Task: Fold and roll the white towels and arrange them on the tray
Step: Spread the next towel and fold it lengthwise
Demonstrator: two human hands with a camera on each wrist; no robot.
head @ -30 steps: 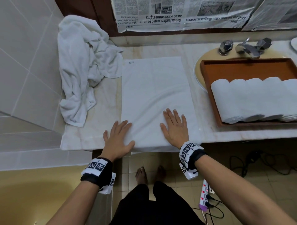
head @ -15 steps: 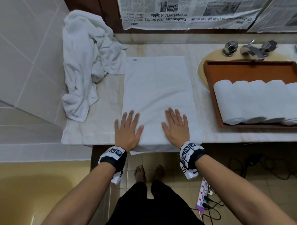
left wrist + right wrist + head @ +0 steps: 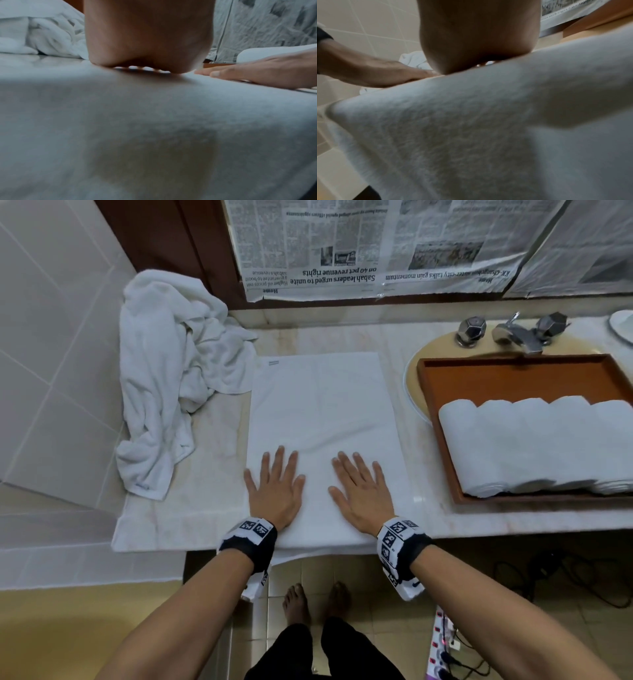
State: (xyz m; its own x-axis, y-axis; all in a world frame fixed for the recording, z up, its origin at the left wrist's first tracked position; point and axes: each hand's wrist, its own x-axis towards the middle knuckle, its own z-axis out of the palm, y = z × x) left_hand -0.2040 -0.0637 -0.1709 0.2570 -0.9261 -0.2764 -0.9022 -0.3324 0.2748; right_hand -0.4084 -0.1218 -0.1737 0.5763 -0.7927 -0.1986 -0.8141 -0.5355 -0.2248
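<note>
**Both palms flat on the near end of the folded towel, its length running away from me**

At the far left a heap of loose towels (image 3: 164, 378) slumps against the tiled wall (image 3: 51, 354), its skirt just beside the far left corner of my work. Next comes my left hand (image 3: 275, 489), fingers straight and spread, pressing flat and holding nothing; its thumb lies close to the left edge of the folded towel (image 3: 322, 412). That towel is a long rectangle on the marble counter (image 3: 212, 474), its long axis pointing from my body toward the back wall, so all the cloth I have yet to deal with lies ahead of my fingertips. Its near end droops over the counter lip under my wrists. My right hand (image 3: 363, 494) lies beside the left, equally flat and empty, a strip of bare cloth between the two; both are equally near the near edge.

I judge the roll should start at that hanging end and travel forward. The room ahead is open up to the back ledge. To the right, past a band of bare marble, the wooden tray (image 3: 513, 368) sits over the sink with a row of rolled towels (image 3: 534, 443) along its front; its back half looks free, and my right hand is the nearer one for carrying the roll over
</note>
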